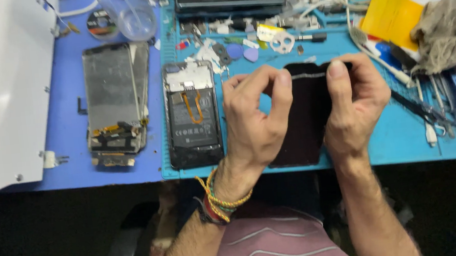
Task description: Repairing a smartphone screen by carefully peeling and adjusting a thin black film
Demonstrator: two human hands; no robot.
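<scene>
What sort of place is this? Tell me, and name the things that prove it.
Most likely a phone repair bench. An opened black phone with its battery exposed lies on a teal work mat, a stripped grey phone frame sits beside it, and tweezers and small tools lie at the right.

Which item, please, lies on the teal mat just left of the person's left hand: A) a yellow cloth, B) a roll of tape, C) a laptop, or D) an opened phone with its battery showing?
D: the opened phone, its battery exposed, lies on the teal mat beside the left hand.
</scene>
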